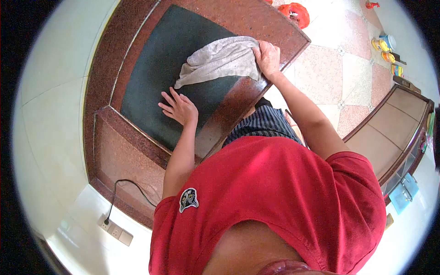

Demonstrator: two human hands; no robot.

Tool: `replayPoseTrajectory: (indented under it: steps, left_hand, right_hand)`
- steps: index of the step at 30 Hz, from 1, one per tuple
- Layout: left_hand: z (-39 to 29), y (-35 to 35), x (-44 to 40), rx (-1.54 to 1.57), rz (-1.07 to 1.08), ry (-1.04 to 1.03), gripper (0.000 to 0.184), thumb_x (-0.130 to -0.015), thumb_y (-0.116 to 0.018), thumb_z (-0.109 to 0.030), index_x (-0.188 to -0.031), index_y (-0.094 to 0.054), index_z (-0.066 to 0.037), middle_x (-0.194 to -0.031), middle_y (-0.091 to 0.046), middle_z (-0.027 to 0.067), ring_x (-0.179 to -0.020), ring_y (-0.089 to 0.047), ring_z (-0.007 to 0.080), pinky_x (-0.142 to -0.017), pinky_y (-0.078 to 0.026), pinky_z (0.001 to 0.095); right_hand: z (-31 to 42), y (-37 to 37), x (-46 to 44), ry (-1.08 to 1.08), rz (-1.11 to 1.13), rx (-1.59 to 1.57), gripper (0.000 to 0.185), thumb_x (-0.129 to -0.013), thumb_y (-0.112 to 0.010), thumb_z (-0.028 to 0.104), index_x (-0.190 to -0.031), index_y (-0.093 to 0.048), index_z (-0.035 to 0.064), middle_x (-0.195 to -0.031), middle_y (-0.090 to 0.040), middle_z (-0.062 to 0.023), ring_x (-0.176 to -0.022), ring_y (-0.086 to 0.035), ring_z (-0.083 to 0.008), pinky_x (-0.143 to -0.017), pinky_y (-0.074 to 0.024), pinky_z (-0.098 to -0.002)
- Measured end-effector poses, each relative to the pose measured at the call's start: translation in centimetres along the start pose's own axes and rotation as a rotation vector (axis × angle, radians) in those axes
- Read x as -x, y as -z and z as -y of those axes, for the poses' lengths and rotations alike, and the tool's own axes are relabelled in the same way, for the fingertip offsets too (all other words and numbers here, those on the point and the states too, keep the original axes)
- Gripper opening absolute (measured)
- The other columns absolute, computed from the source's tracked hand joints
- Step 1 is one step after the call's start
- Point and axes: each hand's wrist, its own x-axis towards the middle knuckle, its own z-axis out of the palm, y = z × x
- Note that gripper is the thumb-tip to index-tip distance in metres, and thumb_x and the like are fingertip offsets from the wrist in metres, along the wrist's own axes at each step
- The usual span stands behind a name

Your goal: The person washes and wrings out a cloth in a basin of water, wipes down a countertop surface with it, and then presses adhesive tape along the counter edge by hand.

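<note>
While the left hand (182,111), fingers spread and holding nothing, is over the dark panel (153,68) left of centre, the right hand (267,58) grips the grey cloth (220,59) at upper centre, beside the brown tabletop (279,27) edge. Past it, tiled floor (321,78) stretches across the upper right.

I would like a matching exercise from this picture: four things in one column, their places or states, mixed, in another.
1. grey cloth
2. left hand
3. black plug
4. cat-face patch

A. on the red T-shirt
B. fingers spread, holding nothing
C. in the wall socket
D. held by the right hand

Pairs: 1-D, 2-B, 3-C, 4-A
</note>
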Motion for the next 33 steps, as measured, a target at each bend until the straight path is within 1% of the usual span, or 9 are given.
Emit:
replayPoseTrajectory:
  steps: [5,11,12,15,17,19,25,30,33]
  left_hand:
    - [-0.1,0.1,0.0,-0.007,-0.015,-0.002,0.049,-0.102,-0.033,-0.033,-0.149,-0.032,-0.020,-0.158,-0.022,0.0096,-0.140,-0.019,0.0512,-0.109,-0.022,0.0609]
    - [-0.2,0.6,0.0,0.042,0.004,0.005,0.048,-0.102,-0.032,-0.033,-0.149,-0.033,-0.020,-0.158,-0.022,0.0099,-0.141,-0.018,0.0502,-0.110,-0.020,0.0605]
    - [0.1,0.5,0.0,0.035,0.009,0.009,0.048,-0.102,-0.032,-0.033,-0.149,-0.032,-0.020,-0.158,-0.022,0.0098,-0.141,-0.017,0.0502,-0.111,-0.019,0.0605]
    - [-0.1,0.3,-0.1,0.042,0.017,0.016,0.049,-0.102,-0.032,-0.033,-0.149,-0.032,-0.020,-0.158,-0.021,0.0096,-0.141,-0.016,0.0500,-0.111,-0.019,0.0605]
    - [-0.1,0.5,0.0,0.058,0.023,0.019,0.049,-0.102,-0.032,-0.033,-0.149,-0.031,-0.020,-0.158,-0.021,0.0094,-0.141,-0.016,0.0497,-0.111,-0.019,0.0606]
    - [-0.1,0.3,-0.3,0.046,-0.001,0.010,0.049,-0.102,-0.033,-0.033,-0.149,-0.031,-0.021,-0.159,-0.021,0.0091,-0.141,-0.016,0.0498,-0.110,-0.019,0.0607]
    - [0.0,0.1,-0.1,0.049,-0.010,0.009,0.049,-0.101,-0.036,-0.032,-0.149,-0.032,-0.021,-0.158,-0.021,0.0092,-0.140,-0.018,0.0504,-0.110,-0.021,0.0606]
    - [0.2,0.0,0.0,0.042,-0.015,0.005,0.049,-0.101,-0.036,-0.032,-0.149,-0.032,-0.022,-0.158,-0.022,0.0095,-0.140,-0.018,0.0506,-0.110,-0.021,0.0601]
    - [0.2,0.1,0.1,0.063,-0.001,0.007,0.049,-0.101,-0.035,-0.031,-0.149,-0.033,-0.021,-0.158,-0.022,0.0106,-0.140,-0.017,0.0513,-0.110,-0.021,0.0602]
  right_hand:
    - [4.6,0.6,4.3,0.033,-0.172,-0.027,0.083,-0.071,-0.074,0.051,-0.138,-0.042,0.0139,-0.133,-0.049,-0.0101,-0.123,-0.043,-0.0297,-0.098,-0.0292,-0.0515]
    - [0.9,0.4,1.9,-0.069,0.035,-0.069,0.045,-0.085,-0.065,0.039,-0.122,-0.058,0.0141,-0.114,-0.061,-0.0104,-0.112,-0.053,-0.0281,-0.093,-0.0306,-0.0458]
    - [0.9,0.5,1.3,0.003,-0.087,-0.112,0.030,-0.089,-0.060,0.032,-0.112,-0.063,0.0124,-0.104,-0.064,-0.0105,-0.105,-0.057,-0.0285,-0.092,-0.0312,-0.0436]
    - [0.8,0.4,0.9,-0.082,-0.033,-0.137,0.034,-0.088,-0.062,0.032,-0.116,-0.061,0.0117,-0.106,-0.065,-0.0101,-0.106,-0.057,-0.0285,-0.094,-0.0322,-0.0451]
    - [1.2,-0.8,2.3,-0.059,-0.076,-0.013,0.059,-0.081,-0.069,0.042,-0.128,-0.052,0.0108,-0.120,-0.060,-0.0104,-0.115,-0.052,-0.0287,-0.097,-0.0318,-0.0473]
    - [4.2,0.5,3.9,-0.035,-0.028,0.017,0.102,-0.062,-0.080,0.053,-0.143,-0.034,0.0128,-0.138,-0.045,-0.0112,-0.128,-0.040,-0.0320,-0.102,-0.0286,-0.0498]
    - [1.8,1.5,1.8,-0.069,0.015,-0.146,0.039,-0.078,-0.072,0.028,-0.112,-0.061,0.0115,-0.112,-0.063,-0.0086,-0.112,-0.055,-0.0269,-0.095,-0.0343,-0.0494]
    - [-1.6,0.7,-1.6,-0.184,0.280,-0.392,0.052,-0.076,-0.075,0.035,-0.120,-0.058,0.0135,-0.113,-0.061,-0.0099,-0.115,-0.053,-0.0288,-0.097,-0.0364,-0.0504]
    - [3.8,2.8,0.5,-0.097,0.185,0.053,0.077,-0.066,-0.080,0.049,-0.129,-0.051,0.0153,-0.119,-0.058,-0.0120,-0.119,-0.051,-0.0305,-0.099,-0.0356,-0.0502]
